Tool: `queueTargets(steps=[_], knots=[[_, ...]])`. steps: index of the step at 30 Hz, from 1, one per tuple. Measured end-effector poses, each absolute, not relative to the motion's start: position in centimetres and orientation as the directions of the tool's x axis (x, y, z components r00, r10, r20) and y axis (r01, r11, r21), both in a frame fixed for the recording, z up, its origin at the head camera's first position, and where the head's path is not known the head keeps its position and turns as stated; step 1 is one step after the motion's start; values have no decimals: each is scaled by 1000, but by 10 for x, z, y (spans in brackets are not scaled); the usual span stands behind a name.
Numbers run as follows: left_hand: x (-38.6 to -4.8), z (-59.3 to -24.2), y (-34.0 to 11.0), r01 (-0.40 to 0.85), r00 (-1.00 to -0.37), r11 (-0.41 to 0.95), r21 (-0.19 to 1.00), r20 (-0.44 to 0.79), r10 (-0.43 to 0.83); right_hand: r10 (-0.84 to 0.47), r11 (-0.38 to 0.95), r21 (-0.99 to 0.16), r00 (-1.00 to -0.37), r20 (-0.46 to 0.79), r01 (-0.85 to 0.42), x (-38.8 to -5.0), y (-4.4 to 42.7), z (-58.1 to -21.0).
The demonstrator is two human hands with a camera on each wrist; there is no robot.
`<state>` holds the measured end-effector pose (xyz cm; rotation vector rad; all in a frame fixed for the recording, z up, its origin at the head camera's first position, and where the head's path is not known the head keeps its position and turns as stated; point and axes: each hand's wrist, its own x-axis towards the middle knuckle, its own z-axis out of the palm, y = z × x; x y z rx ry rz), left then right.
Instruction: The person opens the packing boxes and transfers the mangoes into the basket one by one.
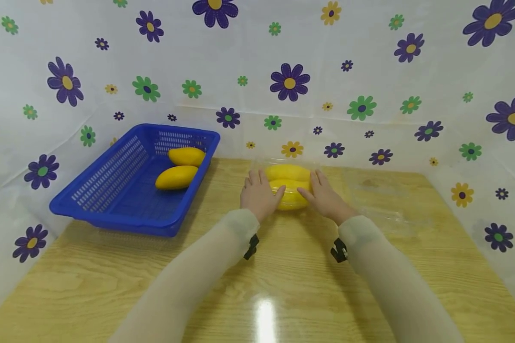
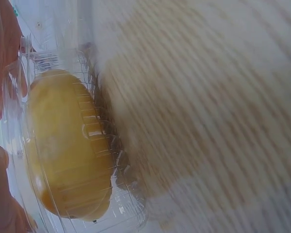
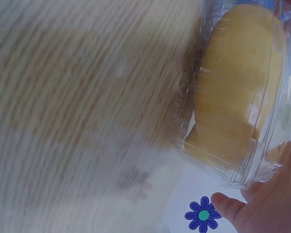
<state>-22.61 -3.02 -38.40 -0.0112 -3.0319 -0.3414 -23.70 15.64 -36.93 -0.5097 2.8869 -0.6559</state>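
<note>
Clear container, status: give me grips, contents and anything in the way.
Left grip and right grip at opposite ends of clear container, fingers extended. Two yellow fruits inside. Blue basket off left, apparently not in the way.

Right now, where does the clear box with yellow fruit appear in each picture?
Head: the clear box sits near the middle, just right of centre.
Left wrist: on the left side.
Right wrist: at upper right.
Shared landmark: the wood-grain table, visible in all three.

- Head view bright; white glare (image 1: 265, 321) on the bench (image 1: 300, 267) at six o'clock.
- Soft shadow (image 1: 347, 290) at five o'clock.
- Wrist views dimmer, hazy, slightly soft.
</note>
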Motion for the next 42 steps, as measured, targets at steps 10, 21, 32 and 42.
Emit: queueTargets(steps=[10,21,32,42], knots=[[-214,-381,-31,46,-993,978,204,115,23,-362,823,-489,-930,-57,-291,-230,160,-369],[-206,-389,-32,77,-989,974,213,142,47,-356,817,-506,-932,-65,-277,-217,161,-369],[-194,-385,-33,71,-996,978,197,69,59,-368,807,-516,-928,-60,-286,-204,161,-370],[-190,-383,-34,81,-995,980,179,76,68,-377,807,-511,-925,-58,-297,-201,161,-368]])
